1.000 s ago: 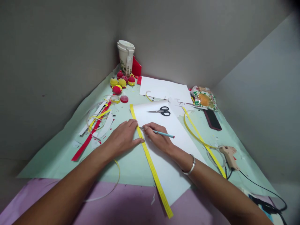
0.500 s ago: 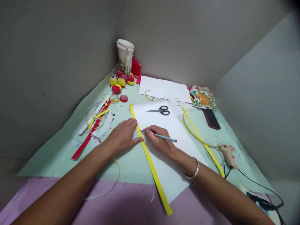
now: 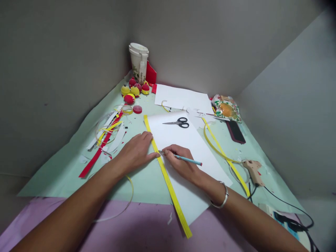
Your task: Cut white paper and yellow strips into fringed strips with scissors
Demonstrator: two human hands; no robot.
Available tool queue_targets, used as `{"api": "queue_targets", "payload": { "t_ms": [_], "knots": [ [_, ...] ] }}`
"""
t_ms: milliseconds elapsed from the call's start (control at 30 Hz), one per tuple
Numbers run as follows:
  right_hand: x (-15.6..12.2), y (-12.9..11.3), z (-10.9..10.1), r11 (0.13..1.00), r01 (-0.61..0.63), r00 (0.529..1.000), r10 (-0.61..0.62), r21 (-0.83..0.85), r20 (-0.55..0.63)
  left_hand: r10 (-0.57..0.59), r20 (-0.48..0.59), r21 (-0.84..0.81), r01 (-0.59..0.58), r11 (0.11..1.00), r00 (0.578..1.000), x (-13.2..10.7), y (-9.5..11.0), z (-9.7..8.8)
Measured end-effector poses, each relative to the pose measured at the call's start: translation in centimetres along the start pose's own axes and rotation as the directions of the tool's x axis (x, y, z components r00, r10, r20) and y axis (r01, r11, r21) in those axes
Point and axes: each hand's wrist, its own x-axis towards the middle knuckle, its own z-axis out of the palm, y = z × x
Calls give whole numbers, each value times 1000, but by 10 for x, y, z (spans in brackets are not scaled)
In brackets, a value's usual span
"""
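The right hand (image 3: 181,164), fingers pinching a pencil (image 3: 187,160), has slid nearer along the yellow strip (image 3: 168,182) since a second ago, so the line on the white sheet (image 3: 189,140) grows longer. The left hand (image 3: 136,152) stays put, fingers spread flat, pressing the strip to the desk (image 3: 147,185). The lidded cup (image 3: 138,61) in the far corner hides its contents.

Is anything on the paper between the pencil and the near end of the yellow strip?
Nothing visible. The right hand holds the pencil against the yellow strip; the white paper beside it is bare to the near end. The scissors lie beyond.
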Motion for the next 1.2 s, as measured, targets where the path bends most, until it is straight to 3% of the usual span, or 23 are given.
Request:
{"api": "queue_targets", "payload": {
  "t_ms": [1200],
  "knots": [
    [-43, -1, -8, 997, -73, 997, 74, -15, 4, -27, 10, -46, 28, 999, 1000, 0, 1, -2]
  ]
}}
